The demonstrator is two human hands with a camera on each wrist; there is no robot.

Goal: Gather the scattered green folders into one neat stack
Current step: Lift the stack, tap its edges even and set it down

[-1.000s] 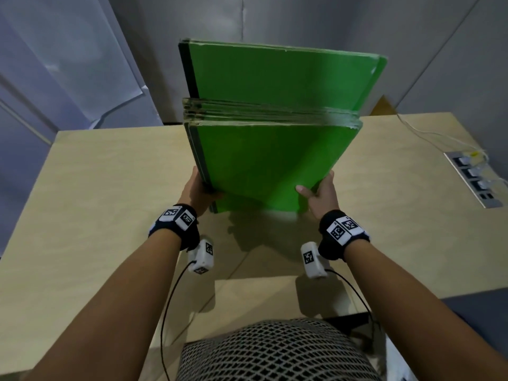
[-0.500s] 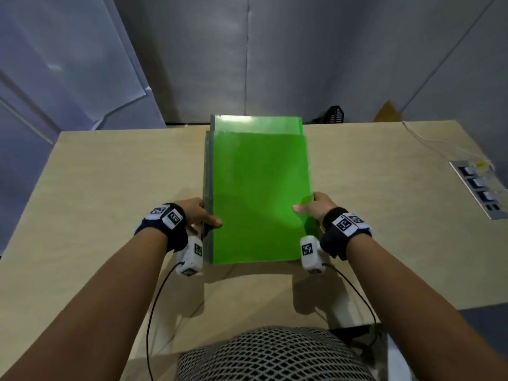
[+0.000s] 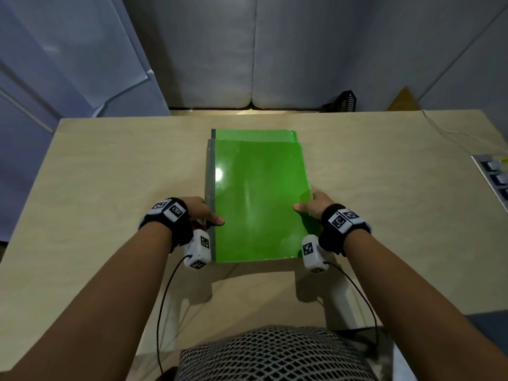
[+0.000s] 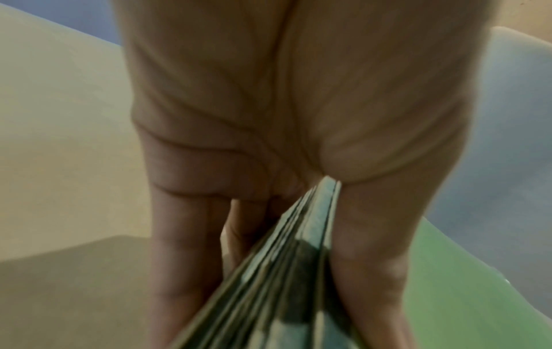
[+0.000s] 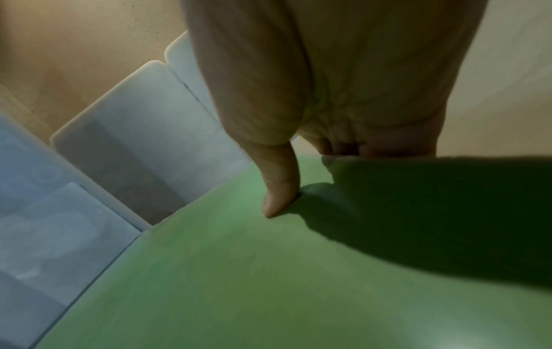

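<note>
A stack of green folders (image 3: pixel 258 199) is held flat and low over the wooden table (image 3: pixel 110 188), its near end raised above the surface. One lower folder sticks out at the far end. My left hand (image 3: pixel 204 214) grips the stack's left spine edge, thumb on top and fingers underneath. In the left wrist view the folder edges (image 4: pixel 286 271) run between thumb and fingers of my left hand (image 4: pixel 269 200). My right hand (image 3: pixel 312 207) grips the right edge the same way. Its thumb presses the top green cover (image 5: pixel 269 271) in the right wrist view, fingers hidden below.
A power strip (image 3: pixel 494 180) with a white cable lies at the table's right edge. Grey padded walls stand behind the table, with a black basket (image 3: pixel 343 101) on the floor beyond the far edge.
The stack stood upright on its edge a second ago. Both hands have tipped it down flat over the table, keeping their grip on its sides.
</note>
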